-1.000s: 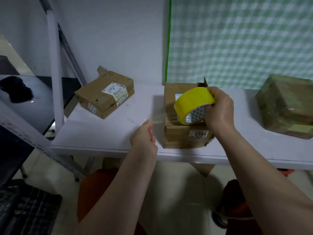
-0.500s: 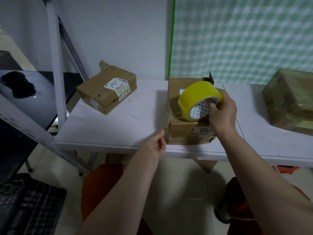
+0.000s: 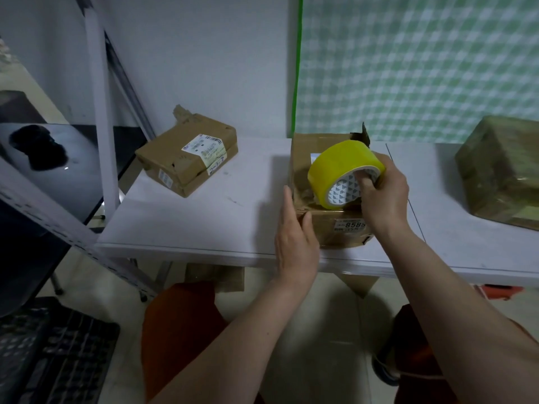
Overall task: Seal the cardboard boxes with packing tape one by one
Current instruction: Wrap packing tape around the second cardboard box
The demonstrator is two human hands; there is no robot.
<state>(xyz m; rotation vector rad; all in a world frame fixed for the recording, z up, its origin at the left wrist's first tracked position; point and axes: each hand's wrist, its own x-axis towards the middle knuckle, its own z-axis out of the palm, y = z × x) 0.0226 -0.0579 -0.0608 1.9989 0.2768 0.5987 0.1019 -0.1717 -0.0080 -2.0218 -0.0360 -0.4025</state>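
Observation:
A brown cardboard box (image 3: 338,231) with a white label stands at the front edge of the white table (image 3: 204,223). My right hand (image 3: 382,196) grips a yellow roll of packing tape (image 3: 341,167) above the box top, fingers hooked into its core. My left hand (image 3: 294,237) lies flat against the box's left side, fingers straight, thumb on the front face. A flat brown box (image 3: 186,153) with a shipping label lies at the back left. A box wrapped in tape (image 3: 501,170) sits at the right.
A grey metal shelf frame (image 3: 99,112) stands left of the table, with a dark surface (image 3: 58,170) behind it. A green checked cloth (image 3: 423,65) hangs on the wall behind. A black keyboard (image 3: 49,354) lies low at the left.
My left hand moved right from the open table space to the box's left side and now presses flat on it. My right hand stayed over the box with the roll.

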